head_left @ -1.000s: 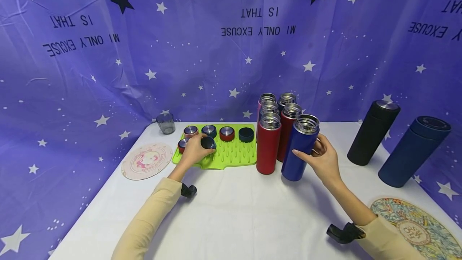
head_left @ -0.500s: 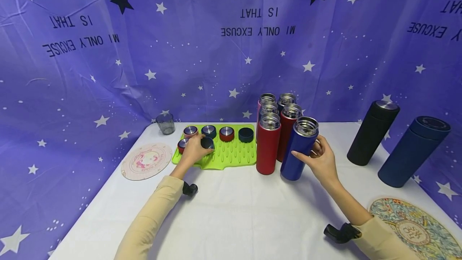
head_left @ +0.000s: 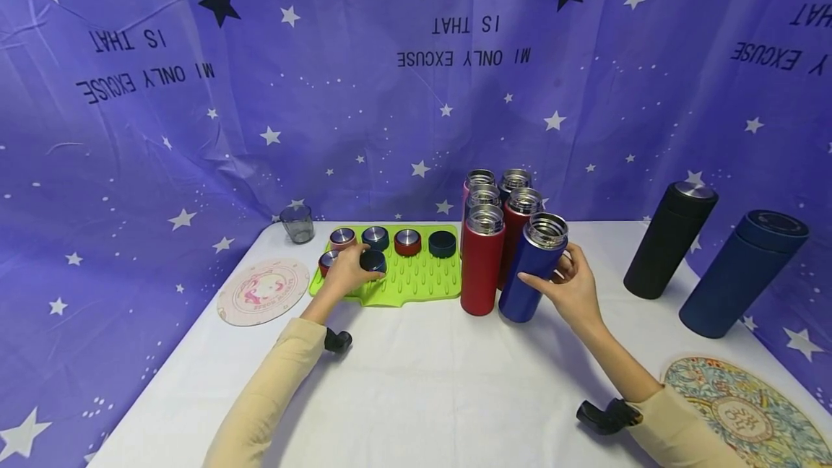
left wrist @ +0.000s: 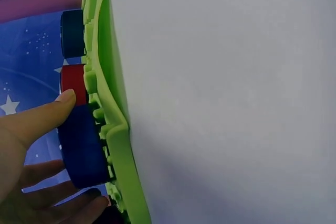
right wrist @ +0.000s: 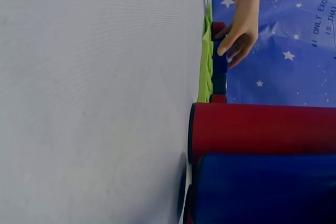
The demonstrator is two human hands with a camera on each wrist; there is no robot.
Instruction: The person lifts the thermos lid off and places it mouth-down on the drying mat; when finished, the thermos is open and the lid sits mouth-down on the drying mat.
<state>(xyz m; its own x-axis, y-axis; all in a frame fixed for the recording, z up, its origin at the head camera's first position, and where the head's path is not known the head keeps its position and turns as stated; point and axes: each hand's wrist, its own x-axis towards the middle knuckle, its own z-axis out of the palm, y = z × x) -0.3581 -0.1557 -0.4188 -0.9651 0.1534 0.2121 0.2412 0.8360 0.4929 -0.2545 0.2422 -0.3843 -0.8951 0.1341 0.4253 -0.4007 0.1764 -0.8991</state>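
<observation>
My left hand (head_left: 344,271) has thumb and fingers on opposite sides of a dark blue bottle cap (head_left: 373,262) standing on the green nubbed mat (head_left: 416,287). The left wrist view shows the thumb against the cap (left wrist: 84,148), the fingers partly hidden behind it. On the right, my right hand (head_left: 575,291) holds an open blue thermos bottle (head_left: 529,276), thumb on its near side and fingers around the back. A red lidless bottle (head_left: 481,266) stands just left of it. The right wrist view shows the blue bottle (right wrist: 268,190) beside the red one, but not my right hand.
Several other caps, including a red one (head_left: 407,242) and a dark one (head_left: 442,244), sit on the mat. More open bottles crowd behind. A glass cup (head_left: 297,224), pink coaster (head_left: 263,291), black bottle (head_left: 669,240), navy bottle (head_left: 741,273) and patterned mat (head_left: 747,410) stand around.
My right hand has shifted the blue bottle left, closer to the red bottles. The left hand and its cap have barely moved, slightly left and down.
</observation>
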